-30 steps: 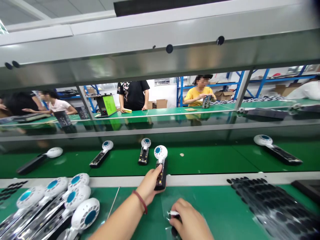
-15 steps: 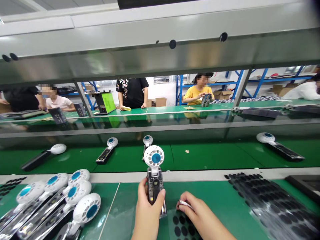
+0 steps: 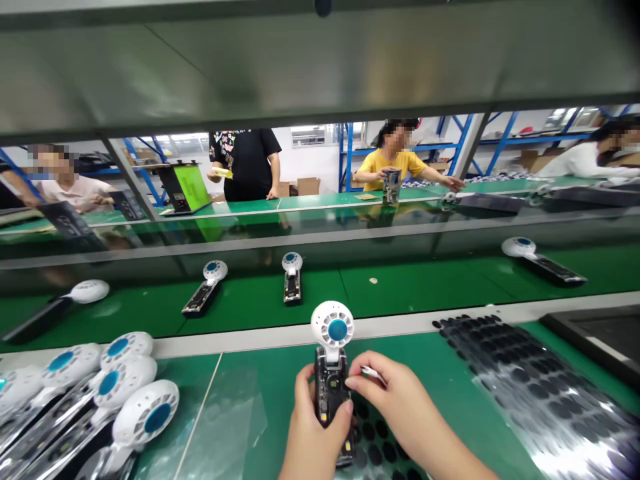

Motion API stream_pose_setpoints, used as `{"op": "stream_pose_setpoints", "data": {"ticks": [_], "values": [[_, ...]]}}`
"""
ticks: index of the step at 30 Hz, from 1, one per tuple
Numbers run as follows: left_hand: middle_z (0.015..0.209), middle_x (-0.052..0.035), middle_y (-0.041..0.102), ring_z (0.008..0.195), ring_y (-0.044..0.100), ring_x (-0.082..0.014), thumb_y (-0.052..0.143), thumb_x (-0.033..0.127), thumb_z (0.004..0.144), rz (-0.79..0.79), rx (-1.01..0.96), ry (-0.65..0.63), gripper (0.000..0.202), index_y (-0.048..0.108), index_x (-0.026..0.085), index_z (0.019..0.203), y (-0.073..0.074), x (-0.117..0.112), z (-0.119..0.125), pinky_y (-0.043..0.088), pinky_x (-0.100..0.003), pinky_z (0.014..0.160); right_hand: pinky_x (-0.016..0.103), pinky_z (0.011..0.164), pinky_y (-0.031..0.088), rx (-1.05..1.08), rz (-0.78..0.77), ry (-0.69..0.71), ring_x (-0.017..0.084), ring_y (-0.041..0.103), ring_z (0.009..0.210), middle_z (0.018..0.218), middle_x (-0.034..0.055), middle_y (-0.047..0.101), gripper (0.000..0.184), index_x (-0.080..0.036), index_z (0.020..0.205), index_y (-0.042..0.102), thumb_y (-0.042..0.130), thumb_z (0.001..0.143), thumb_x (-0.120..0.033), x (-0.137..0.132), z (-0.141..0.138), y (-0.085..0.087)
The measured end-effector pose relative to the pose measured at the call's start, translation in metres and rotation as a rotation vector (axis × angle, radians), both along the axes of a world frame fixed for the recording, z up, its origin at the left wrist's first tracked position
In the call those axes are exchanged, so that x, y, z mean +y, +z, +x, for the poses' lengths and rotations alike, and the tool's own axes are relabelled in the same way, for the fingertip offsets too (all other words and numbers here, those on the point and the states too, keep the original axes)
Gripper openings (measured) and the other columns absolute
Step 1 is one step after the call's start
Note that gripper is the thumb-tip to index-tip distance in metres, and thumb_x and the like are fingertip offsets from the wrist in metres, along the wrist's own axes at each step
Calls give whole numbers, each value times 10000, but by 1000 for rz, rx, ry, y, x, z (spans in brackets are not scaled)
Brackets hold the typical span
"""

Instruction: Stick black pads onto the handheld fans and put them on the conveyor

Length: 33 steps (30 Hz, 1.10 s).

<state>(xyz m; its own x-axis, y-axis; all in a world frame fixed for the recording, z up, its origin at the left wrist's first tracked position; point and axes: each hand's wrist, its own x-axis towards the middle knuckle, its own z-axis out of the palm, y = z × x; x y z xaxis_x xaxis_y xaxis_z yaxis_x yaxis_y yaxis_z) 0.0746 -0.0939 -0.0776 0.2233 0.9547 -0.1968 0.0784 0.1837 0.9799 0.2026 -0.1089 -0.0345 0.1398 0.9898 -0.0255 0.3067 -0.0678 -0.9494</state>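
Holding a white-headed device [image 3: 331, 377] by its dark body in the left grip [image 3: 316, 430]; pinching a slim white item [image 3: 374, 375] in the right grip [image 3: 397, 390], close by that body, cannot tell if touching. Held above a sheet of black discs [image 3: 375, 455] on the green bench [image 3: 415, 350]. Flanked by clustered similar devices [image 3: 143, 413] at left and a larger disc sheet [image 3: 540, 390] at right. Backed by a green belt [image 3: 425, 287] bearing four devices [image 3: 293, 287].

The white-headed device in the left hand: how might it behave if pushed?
The white-headed device would probably slide rather than roll, given its boxy shell, whose gloss suggests stiff plastic. Its narrow neck may be fragile where it meets the round head.
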Motion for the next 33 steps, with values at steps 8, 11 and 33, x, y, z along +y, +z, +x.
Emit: {"op": "stream_pose_setpoints", "data": {"ticks": [8,11,33], "values": [[842,-55,595,609,615,-211,539,317,640,-2,34,2,538,252,212,1083,3,-1,1,489,-394,654,206,612,359,-115,93,25,130,529,674,721,-39,598,116,-226,692,581,522,754,-147,-4,-6,1],[854,-58,596,616,615,-212,535,304,639,-6,51,-2,547,246,214,1095,4,-2,1,486,-397,660,203,615,357,-197,135,26,120,525,682,737,-41,581,127,-227,721,570,508,778,-131,-6,-6,-1],[844,-63,629,653,626,-220,561,293,626,21,36,28,555,284,199,1098,4,-4,2,476,-349,617,243,609,324,178,125,-32,138,477,647,673,-36,554,98,-214,655,586,556,711,-140,-1,-1,-1]]}}
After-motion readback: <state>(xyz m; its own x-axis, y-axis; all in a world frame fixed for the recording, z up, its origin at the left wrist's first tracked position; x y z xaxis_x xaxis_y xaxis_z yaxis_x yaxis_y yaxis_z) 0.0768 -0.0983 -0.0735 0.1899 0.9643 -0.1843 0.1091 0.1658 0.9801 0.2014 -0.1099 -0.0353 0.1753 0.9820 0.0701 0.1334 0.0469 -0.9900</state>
